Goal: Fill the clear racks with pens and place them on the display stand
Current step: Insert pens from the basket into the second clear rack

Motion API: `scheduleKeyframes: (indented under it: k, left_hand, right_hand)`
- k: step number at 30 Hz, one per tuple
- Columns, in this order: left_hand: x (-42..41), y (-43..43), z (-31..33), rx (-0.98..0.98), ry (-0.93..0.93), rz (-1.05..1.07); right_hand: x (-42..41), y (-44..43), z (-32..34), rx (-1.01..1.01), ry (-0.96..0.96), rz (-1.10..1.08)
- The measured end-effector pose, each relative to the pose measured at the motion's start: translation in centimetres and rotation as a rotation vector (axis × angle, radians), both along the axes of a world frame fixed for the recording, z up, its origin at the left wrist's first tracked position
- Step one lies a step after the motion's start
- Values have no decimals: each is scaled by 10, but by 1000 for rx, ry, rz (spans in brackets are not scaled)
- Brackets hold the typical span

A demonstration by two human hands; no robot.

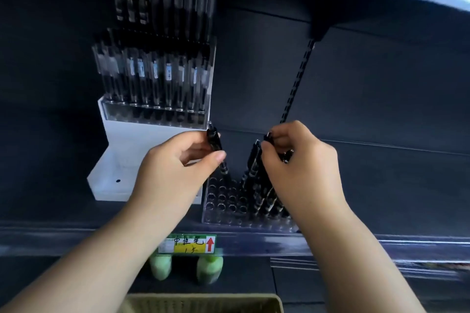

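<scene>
A clear rack [223,201] with rows of round holes stands on the dark shelf; its right part holds several black pens [264,198], its left holes are bare. My left hand [175,173] pinches one black pen [216,150], tip down over the rack's left side. My right hand [302,168] grips a bunch of black pens [254,160] above the rack's right part. Behind, to the left, a filled clear rack [155,79] sits on the top step of the white display stand [122,160].
The shelf's front rail carries a yellow and green price label [188,243] with a red arrow. Two green bottles [184,268] stand on the shelf below. A woven basket [203,303] is at the bottom edge. A slotted upright [296,84] runs up the back wall.
</scene>
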State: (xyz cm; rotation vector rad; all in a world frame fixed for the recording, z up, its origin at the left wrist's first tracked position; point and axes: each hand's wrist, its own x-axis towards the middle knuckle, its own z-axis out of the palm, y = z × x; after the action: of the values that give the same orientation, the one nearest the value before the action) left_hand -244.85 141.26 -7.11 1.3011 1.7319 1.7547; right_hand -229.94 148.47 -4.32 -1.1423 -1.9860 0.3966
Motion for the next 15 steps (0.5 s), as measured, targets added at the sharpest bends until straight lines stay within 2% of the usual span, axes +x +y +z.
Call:
scheduleKeyframes:
  k: [6,15]
  left_hand:
    - [1,10,-11,-6,-53,-13]
    - [11,8,-11,6,-48,-26]
  right_hand:
    - [-5,2,1,99,-100,4]
    - [-3,-2,2,98,-78,-9]
